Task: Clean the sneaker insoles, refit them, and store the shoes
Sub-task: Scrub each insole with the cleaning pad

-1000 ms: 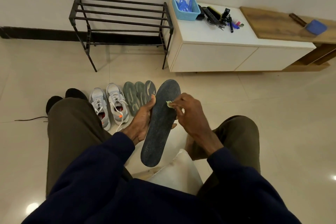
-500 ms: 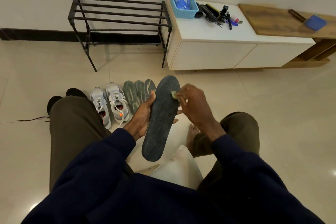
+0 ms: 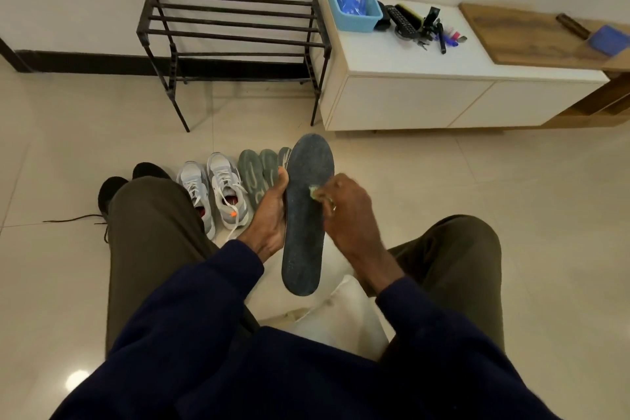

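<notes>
a seated person in a navy sleeve and olive trousers holds a long dark grey speckled foam insole (image 3: 306, 211) upright between the knees, toe end up. the left hand (image 3: 269, 215) grips its left edge, thumb on the near face and fingers wrapped behind. the right hand (image 3: 347, 211) has its fingertips pinched together on a small pale green cloth wad (image 3: 313, 191), pressed against the insole's right side near the upper middle. on the tiled floor just beyond stand a pair of grey lace-up sneakers (image 3: 218, 191), with three grey-green insoles (image 3: 259, 174) lying beside them. a black metal shoe rack (image 3: 235, 31) stands at the wall, next to a white low cabinet (image 3: 443, 92).
</notes>
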